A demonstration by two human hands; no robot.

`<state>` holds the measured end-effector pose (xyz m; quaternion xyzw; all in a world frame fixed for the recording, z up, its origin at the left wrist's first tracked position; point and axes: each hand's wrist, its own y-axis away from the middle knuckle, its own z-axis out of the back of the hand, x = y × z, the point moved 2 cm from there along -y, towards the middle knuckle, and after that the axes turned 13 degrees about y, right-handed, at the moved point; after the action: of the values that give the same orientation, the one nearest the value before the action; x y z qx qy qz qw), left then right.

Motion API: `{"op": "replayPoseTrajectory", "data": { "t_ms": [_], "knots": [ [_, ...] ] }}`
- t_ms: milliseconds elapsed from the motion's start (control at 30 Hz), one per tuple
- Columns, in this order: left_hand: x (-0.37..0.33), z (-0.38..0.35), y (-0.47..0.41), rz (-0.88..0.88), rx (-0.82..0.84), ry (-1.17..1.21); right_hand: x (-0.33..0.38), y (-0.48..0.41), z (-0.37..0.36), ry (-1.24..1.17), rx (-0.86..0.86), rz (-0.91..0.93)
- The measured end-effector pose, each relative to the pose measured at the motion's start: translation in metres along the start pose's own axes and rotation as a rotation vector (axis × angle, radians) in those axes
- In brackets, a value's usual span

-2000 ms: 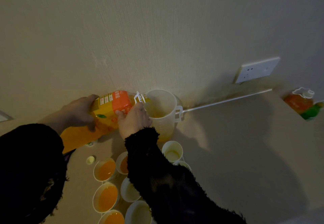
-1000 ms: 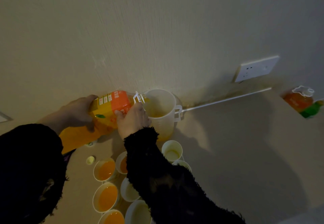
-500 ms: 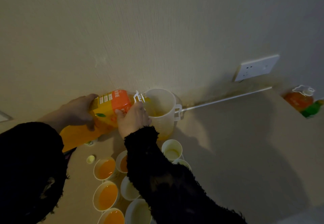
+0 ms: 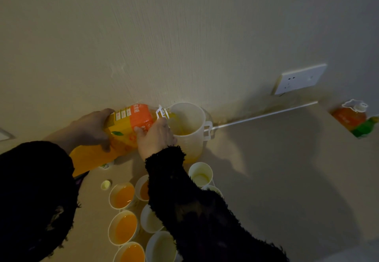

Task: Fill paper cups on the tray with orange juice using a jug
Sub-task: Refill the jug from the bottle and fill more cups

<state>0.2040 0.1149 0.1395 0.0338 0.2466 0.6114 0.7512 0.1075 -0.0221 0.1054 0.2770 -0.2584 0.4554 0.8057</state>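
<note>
A beige tabletop point(image 4: 276, 169) is seen butting against a wall. A large juice bottle point(image 4: 127, 130) is held over it on its side, the neck tipped into the translucent jug point(image 4: 189, 124), which stands at the back edge against the wall; a little juice is seen at the jug's bottom. The bottle's lower body is held by the left hand point(image 4: 90, 128), its grip wrapped over the top. The grip of the right hand point(image 4: 154, 138) is curled round the shoulder just behind the white carry ring at the neck. White characters and a green leaf are carried on the bottle's orange and yellow label, but the writing is too blurred to be read. Toward the front edge, paper cups point(image 4: 123, 196) are grouped below the jug: three on the left are filled with juice, and the cup nearest the jug point(image 4: 201, 174) is almost empty. A small pale cap point(image 4: 106, 184) lies just left of the cups. Compared with half a second ago, both grips and the bottle's tilt are unchanged.
</note>
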Motion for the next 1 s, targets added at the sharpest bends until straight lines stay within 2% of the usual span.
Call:
{"op": "replayPoseTrajectory", "data": {
  "t_ms": [1000],
  "knots": [
    [-0.0045, 0.0036, 0.0022, 0.01, 0.032, -0.022, 0.0004, -0.003, -0.0004, -0.018, 0.005, 0.002]
  ]
}}
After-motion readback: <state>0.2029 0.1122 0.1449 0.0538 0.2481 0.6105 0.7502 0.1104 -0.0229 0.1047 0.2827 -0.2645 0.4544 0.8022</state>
